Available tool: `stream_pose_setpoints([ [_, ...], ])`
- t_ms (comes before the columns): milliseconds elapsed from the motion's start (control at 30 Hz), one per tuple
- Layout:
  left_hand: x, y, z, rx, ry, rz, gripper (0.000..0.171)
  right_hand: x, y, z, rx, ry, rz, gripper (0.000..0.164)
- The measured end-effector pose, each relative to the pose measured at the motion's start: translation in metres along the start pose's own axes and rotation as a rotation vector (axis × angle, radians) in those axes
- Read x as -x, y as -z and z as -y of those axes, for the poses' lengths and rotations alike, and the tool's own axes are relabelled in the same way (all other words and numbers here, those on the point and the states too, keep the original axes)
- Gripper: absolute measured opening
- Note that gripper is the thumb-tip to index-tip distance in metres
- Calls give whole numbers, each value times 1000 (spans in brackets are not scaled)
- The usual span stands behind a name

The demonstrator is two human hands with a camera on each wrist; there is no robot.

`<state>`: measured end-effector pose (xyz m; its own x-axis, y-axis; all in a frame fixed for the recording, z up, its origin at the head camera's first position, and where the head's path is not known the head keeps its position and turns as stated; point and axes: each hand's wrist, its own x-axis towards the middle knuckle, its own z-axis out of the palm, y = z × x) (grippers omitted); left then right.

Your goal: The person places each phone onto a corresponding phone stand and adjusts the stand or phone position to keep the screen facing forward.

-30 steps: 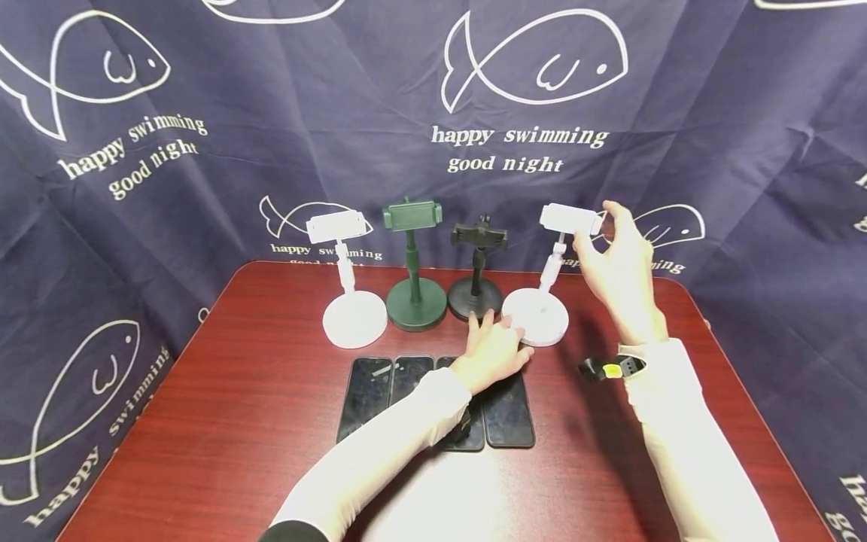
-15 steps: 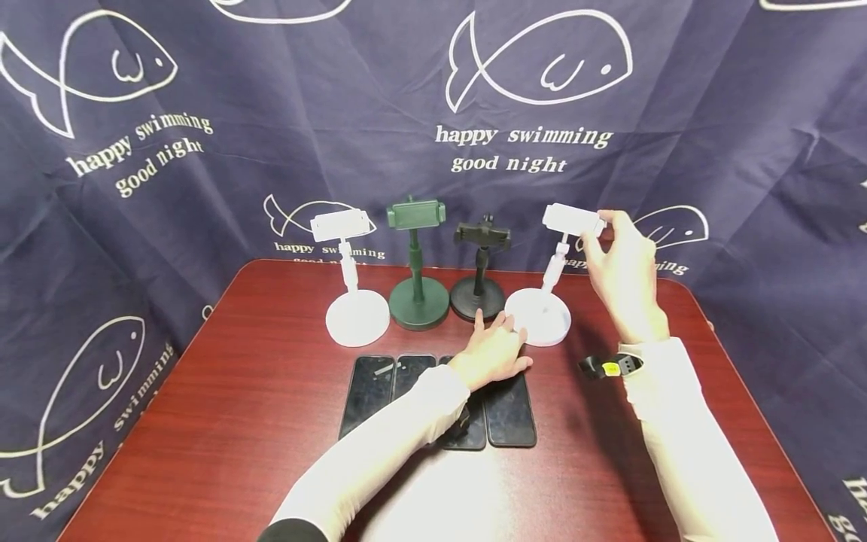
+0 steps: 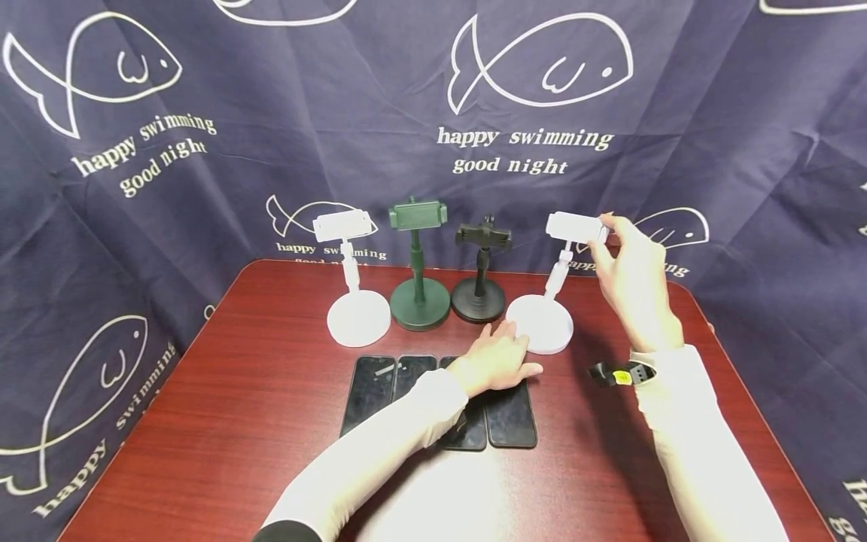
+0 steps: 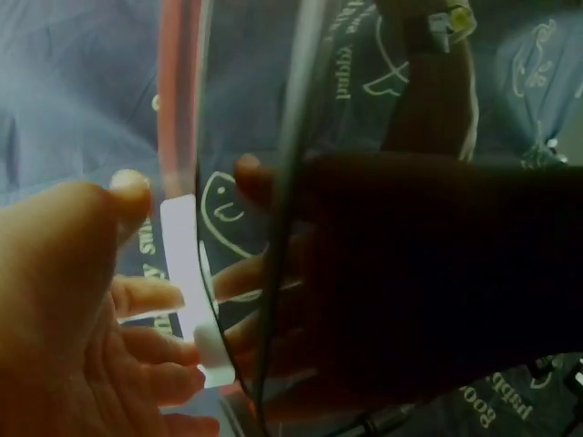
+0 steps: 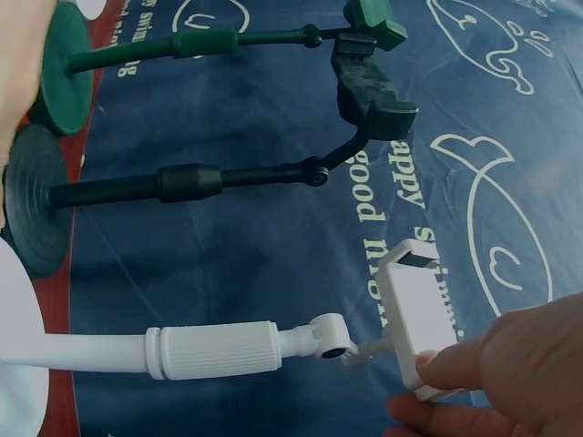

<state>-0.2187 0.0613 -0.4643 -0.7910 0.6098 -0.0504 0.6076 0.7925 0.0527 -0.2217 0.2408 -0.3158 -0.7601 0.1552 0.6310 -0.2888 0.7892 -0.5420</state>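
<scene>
The right-hand white phone stand (image 3: 542, 325) stands on the table, its clamp head (image 5: 421, 314) raised on a ribbed post. My right hand (image 3: 633, 278) pinches the right end of that clamp between thumb and fingers. Down at the round base, my left hand (image 3: 493, 360) touches the near edge with its fingertips, thumb held apart. In the left wrist view the fingers lie relaxed against the white base (image 4: 187, 264). Beneath the left wrist and forearm several black smartphones (image 3: 512, 421) lie side by side, partly hidden. Their glossy glass (image 4: 364, 137) reflects the hand.
To the left of this stand are a black phone stand (image 3: 478, 299), a green one (image 3: 420, 304) and another white one (image 3: 359, 319), all in a row. A dark blue fish-print cloth (image 3: 379, 113) hangs behind the red-brown table (image 3: 223, 391).
My right thumb and fingers have closed onto the clamp's end. The right-hand white stand has shifted slightly toward me, both hands with it. The other stands and the smartphones stay put.
</scene>
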Motion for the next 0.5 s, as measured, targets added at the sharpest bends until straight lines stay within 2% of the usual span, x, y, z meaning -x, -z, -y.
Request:
stream_pose_setpoints([
  [133, 4, -1, -2, 30, 22, 10, 64, 1, 2, 0, -4, 4, 5, 27],
  [500, 9, -1, -1, 54, -22, 31, 67, 7, 6, -2, 14, 1, -5, 29],
])
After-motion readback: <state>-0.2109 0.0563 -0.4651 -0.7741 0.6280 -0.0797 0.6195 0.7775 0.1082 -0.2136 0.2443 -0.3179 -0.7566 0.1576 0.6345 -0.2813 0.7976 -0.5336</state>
